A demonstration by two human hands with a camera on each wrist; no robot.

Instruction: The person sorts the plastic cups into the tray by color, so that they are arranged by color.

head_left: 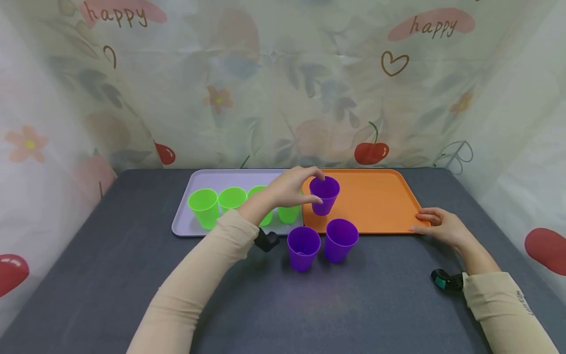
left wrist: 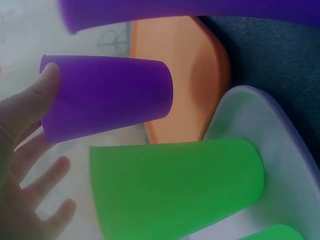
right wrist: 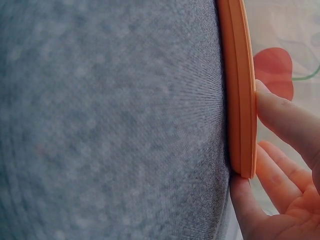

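My left hand (head_left: 292,188) holds a purple cup (head_left: 327,195) by its rim, thumb on the near side and fingers on the far side. That cup is upright at the left end of the orange tray (head_left: 376,201); in the left wrist view the purple cup (left wrist: 107,95) appears sideways, with the thumb on its rim. At the tray's front right corner, my right hand (head_left: 446,228) grips the edge, its fingers around the corner (right wrist: 245,145). Two more purple cups, one on the left (head_left: 302,255) and one on the right (head_left: 339,242), stand on the table before the trays.
A lavender tray (head_left: 221,178) adjoins the orange one on the left. Several green cups (head_left: 205,210) stand in a row on it, partly hidden by my left arm. The dark cloth-covered table (head_left: 353,305) reaches back to a patterned curtain (head_left: 274,98).
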